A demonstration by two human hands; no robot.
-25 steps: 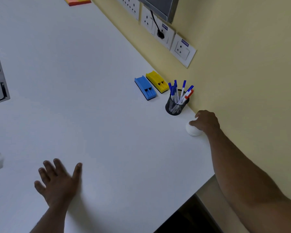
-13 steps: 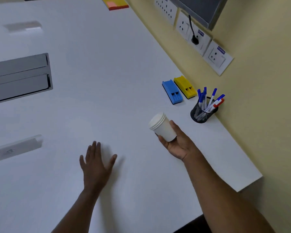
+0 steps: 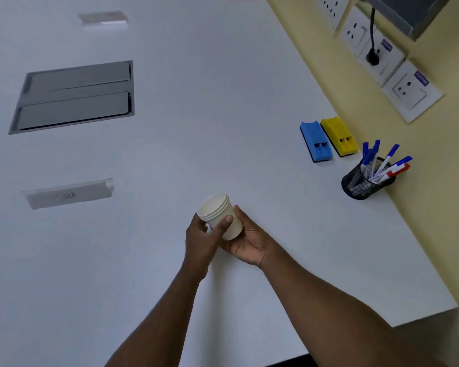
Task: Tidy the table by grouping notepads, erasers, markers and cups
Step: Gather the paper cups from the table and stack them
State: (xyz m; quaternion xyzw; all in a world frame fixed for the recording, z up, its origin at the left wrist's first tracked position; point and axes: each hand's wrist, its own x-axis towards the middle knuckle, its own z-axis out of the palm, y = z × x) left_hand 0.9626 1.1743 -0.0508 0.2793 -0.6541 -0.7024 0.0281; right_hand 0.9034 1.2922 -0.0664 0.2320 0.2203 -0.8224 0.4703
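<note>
Fingers: the left hand (image 3: 200, 241) curls its thumb and fingers round the rim end of the stack of paper cups (image 3: 221, 215); the right hand (image 3: 248, 243) cradles the base end from beneath, fingers wrapped up its far side.
Cups: white, nested, tilted with the rims pointing away and to the left — held above the desk (image 3: 170, 154), over its near middle, not touching it.
Erasers: a blue eraser (image 3: 316, 142) and a yellow eraser (image 3: 339, 136) lie side by side, just beside each other, near the desk's right edge.
Pens: a black mesh pen holder (image 3: 363, 182) stands near the erasers against the right edge, with blue-capped pens and one red-capped pen leaning out.
Desk: white and matt — a grey hatch (image 3: 74, 96) is set into it left of centre.
Room: a yellow wall (image 3: 435, 207) runs along the right edge, carrying white sockets (image 3: 408, 91), one with a black plug (image 3: 372, 58).
</note>
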